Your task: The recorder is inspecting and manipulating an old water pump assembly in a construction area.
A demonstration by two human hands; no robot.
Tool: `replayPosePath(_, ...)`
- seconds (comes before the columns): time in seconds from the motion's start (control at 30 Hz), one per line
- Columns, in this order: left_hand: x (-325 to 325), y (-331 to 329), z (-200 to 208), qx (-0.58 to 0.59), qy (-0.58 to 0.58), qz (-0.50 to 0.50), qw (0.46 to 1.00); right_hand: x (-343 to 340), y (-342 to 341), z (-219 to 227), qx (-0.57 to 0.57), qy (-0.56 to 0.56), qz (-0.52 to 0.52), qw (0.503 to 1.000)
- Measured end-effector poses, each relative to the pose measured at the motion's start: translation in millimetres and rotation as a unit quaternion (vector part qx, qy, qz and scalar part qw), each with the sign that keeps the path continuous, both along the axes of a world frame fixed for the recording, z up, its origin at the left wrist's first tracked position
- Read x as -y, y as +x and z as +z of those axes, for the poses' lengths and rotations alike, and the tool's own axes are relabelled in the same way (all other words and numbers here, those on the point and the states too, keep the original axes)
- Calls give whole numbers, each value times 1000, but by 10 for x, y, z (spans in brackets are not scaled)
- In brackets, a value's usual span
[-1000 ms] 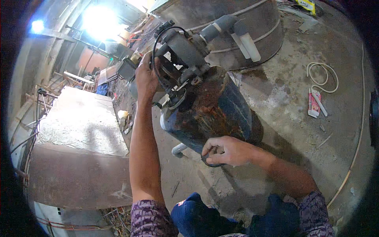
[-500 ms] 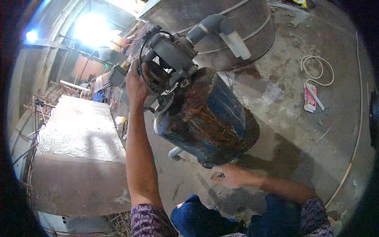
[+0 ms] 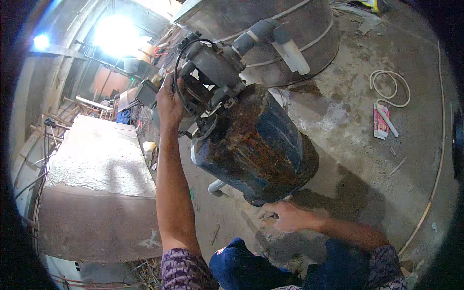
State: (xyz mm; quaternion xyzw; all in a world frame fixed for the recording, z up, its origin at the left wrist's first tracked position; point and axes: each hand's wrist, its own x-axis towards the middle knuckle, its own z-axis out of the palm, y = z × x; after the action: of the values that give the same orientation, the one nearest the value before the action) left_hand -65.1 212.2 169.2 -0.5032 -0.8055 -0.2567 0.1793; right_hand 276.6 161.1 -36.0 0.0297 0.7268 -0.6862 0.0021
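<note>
A rusty blue pressure tank stands on the floor before me, appearing to lean in the view. On its top sits a grey water pump with a black cable looping off it. My left hand is closed on the pump's near left side; what its fingers wrap round is partly hidden. Low at the tank's near foot, my right hand has curled fingers. Whatever it may pinch there is too small and hidden to name. A grey pipe elbow with a white pipe end sticks out from the pump.
Behind the pump stands a large round tank. A pale slab-like surface fills the left side. On the floor at right lie a coiled white hose, a pink box and a long thin pipe. A grey pipe stub pokes out beside the pressure tank.
My right hand, smeared by motion before, now shows more sharply and has shifted slightly to the right. My left hand keeps its hold on the pump.
</note>
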Motion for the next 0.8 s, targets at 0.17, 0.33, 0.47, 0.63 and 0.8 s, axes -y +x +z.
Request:
replayPosePath(0.17, 23, 31, 9, -16, 45, -32, 998, 43, 19, -16, -5, 2, 40, 999)
replayPosePath(0.33, 52, 42, 25, -4, 15, -49, 999, 66, 11, -12, 57, -10, 65, 996)
replayPosePath(0.47, 69, 38, 1, -20, 47, -57, 997, 30, 48, 33, 1, -65, 44, 997)
replayPosePath(0.63, 57, -27, -23, -28, 25, -90, 995, -19, 75, 70, 60, -41, 64, 995)
replayPosePath(0.8, 46, -54, -42, -48, 52, -71, 995, 7, 101, 18, 42, -30, 55, 997)
